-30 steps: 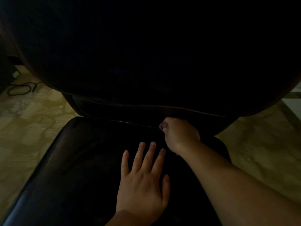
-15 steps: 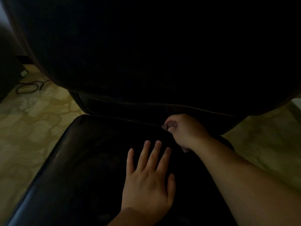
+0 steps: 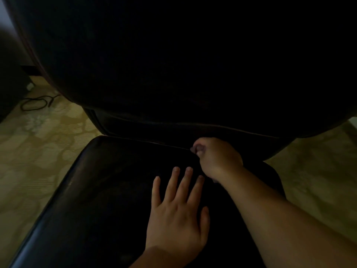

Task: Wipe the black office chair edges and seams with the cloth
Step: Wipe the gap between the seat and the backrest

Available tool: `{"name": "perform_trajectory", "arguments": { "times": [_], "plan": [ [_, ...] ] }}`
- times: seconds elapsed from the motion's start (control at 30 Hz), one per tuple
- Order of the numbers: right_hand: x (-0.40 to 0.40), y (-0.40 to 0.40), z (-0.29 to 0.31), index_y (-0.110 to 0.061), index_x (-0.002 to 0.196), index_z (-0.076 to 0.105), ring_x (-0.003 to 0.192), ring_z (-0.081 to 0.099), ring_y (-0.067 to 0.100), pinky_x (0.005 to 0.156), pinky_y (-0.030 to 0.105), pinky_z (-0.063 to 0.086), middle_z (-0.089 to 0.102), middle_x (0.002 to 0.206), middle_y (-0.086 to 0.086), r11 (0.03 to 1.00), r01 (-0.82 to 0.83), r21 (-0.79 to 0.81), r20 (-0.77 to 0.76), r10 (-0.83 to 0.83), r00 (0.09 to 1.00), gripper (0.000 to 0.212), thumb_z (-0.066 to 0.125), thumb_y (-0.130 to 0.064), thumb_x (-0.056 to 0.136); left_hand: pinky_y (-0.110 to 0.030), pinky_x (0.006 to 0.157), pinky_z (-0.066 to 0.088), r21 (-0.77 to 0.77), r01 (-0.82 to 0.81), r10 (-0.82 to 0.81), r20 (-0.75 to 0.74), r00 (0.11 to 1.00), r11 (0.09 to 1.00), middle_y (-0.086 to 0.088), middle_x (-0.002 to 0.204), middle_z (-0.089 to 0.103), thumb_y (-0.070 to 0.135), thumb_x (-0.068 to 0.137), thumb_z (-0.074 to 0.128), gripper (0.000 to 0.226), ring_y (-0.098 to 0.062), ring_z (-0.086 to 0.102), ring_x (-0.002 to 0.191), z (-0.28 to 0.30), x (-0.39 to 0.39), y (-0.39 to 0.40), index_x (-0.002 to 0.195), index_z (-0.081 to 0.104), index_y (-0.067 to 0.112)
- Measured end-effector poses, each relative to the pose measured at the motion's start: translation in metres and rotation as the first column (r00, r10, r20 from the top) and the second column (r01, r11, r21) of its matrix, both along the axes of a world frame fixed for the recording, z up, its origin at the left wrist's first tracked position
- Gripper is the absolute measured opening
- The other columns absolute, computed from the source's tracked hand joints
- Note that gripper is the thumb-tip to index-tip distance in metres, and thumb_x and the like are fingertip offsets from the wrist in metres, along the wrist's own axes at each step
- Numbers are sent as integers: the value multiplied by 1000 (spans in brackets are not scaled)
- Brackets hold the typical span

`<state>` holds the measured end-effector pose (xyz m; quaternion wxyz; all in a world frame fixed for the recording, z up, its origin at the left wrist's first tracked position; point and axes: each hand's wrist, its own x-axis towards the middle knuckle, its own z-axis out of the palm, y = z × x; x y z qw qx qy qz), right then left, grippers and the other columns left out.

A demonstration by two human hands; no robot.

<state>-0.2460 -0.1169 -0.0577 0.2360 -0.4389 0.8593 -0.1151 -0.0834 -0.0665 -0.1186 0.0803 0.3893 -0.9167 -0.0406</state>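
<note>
— While the left hand (image 3: 176, 217) is laid flat, fingers spread, on the black office chair (image 3: 108, 190) seat, where is the cloth?

— Unseen; the right hand (image 3: 217, 156) is curled at the far seam, its grip's contents indiscernible.

Dim indoor room, home or office; which one cannot be told. Indicators: patterned beige floor (image 3: 34, 151), black padded chair (image 3: 116, 190) filling the centre, a looped cable (image 3: 35, 103) on the floor at far left beside dark furniture (image 3: 9, 84).

Seemingly smooth, glossy leather-like chair seat (image 3: 92, 190)
</note>
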Motion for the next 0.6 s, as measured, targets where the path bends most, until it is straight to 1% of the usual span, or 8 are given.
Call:
{"name": "perform_trajectory", "arguments": {
  "times": [0.07, 0.13, 0.2, 0.33, 0.37, 0.47, 0.53, 0.6],
  "plan": [
    [-2, 0, 5, -41, 92, 64, 71, 70, 21, 57, 31, 60, 68, 98, -8, 1000, 23, -20, 82, -21, 996, 24, 48, -26, 102, -57, 110, 19, -7, -2, 2, -2, 1000, 1000, -1, 157, 42, 56, 91, 44, 62, -28, 34, 147, 0, 0, 0, 146, 51, 29],
    [2, 1, 1, -42, 101, 64, 84, 69, 20, 69, 34, 61, 68, 103, -8, 1000, -13, -3, -8, 13, 1000, 22, 47, -28, 102, -57, 110, 19, -8, -4, 4, -10, 1000, 1000, -1, 156, 42, 55, 90, 44, 61, -28, 34, 147, 0, 0, 0, 145, 52, 29],
    [6, 2, -5, -41, 110, 63, 99, 65, 18, 78, 30, 55, 67, 111, -9, 999, -31, -10, -114, 29, 993, 23, 45, -28, 103, -57, 111, 18, -7, -2, 2, -9, 1000, 1000, -1, 157, 42, 55, 91, 44, 62, -28, 33, 147, 0, 0, 0, 146, 51, 29],
    [0, 10, 3, -42, 103, 64, 83, 66, 15, 71, 33, 59, 64, 93, -12, 997, -21, -69, 19, 22, 1000, 21, 46, -30, 103, -57, 111, 18, 0, 8, -8, -12, 1000, 1000, -1, 157, 41, 56, 91, 44, 62, -27, 32, 148, -1, 1, 0, 146, 50, 29],
    [-1, 19, 4, -42, 104, 64, 85, 65, 14, 73, 32, 58, 63, 93, -12, 993, -33, -112, 9, 34, 999, 20, 47, -31, 102, -57, 111, 18, -1, 12, -12, -10, 1000, 1000, 0, 157, 41, 56, 91, 44, 62, -27, 32, 148, -1, 1, 0, 146, 50, 29],
    [3, 54, -8, -37, 114, 64, 96, 63, 14, 72, 25, 46, 64, 106, -8, 927, -110, -358, -233, 25, 972, 21, 53, -31, 97, -56, 111, 18, -11, 25, -25, 4, 1000, 1000, 0, 156, 43, 57, 89, 46, 62, -26, 34, 146, 1, 1, -1, 145, 52, 30],
    [2, 76, -16, -34, 118, 65, 94, 65, 16, 67, 25, 45, 65, 109, -6, 920, -96, -380, -312, -30, 950, 26, 56, -33, 93, -55, 110, 19, -11, 37, -37, 14, 999, 999, 1, 155, 44, 58, 89, 46, 62, -26, 36, 146, 1, 1, -2, 144, 53, 31],
    [-5, 89, -23, -28, 122, 65, 97, 65, 18, 70, 27, 47, 66, 113, -3, 943, -25, -333, -343, -96, 935, 31, 58, -32, 92, -56, 111, 18, 1, 38, -38, 5, 999, 999, 1, 155, 44, 57, 89, 46, 62, -26, 35, 146, 1, 2, -1, 144, 52, 31]
  ]
}}
